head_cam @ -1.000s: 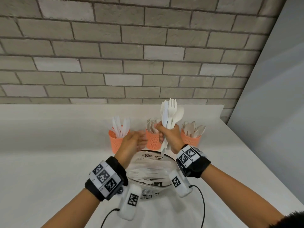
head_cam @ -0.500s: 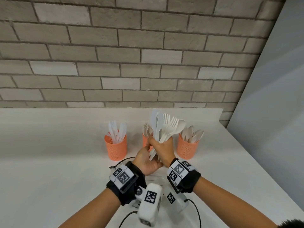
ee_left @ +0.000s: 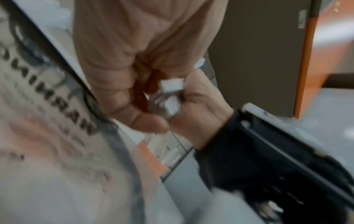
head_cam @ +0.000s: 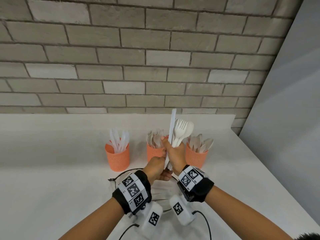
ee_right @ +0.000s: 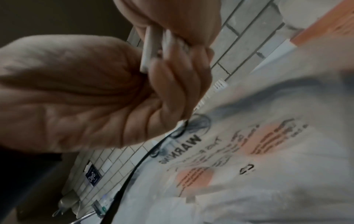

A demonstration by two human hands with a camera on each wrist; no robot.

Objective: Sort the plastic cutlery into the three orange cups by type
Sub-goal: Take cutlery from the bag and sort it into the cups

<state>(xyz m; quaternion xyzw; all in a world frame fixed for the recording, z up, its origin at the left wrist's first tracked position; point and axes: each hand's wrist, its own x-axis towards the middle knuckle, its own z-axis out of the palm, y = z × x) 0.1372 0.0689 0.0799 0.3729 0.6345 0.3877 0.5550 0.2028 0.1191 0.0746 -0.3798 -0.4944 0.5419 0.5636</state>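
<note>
Now the left hand (head_cam: 156, 166) has closed on the handle ends of the mixed bundle (head_cam: 178, 134) clamped by the right hand (head_cam: 175, 153), at 12 o'clock above the bag (head_cam: 117, 179), so pulling out one piece appears imminent

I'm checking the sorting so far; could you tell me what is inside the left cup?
White knives stand upright in the left cup, blades up. Their handles and the cup's bottom are hidden by its wall.

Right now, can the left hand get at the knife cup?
Probably yes. The left hand sits just right of the knife cup, with bare counter between them. But its fingers are busy at the handles of the bundle that the right hand grips.
</note>
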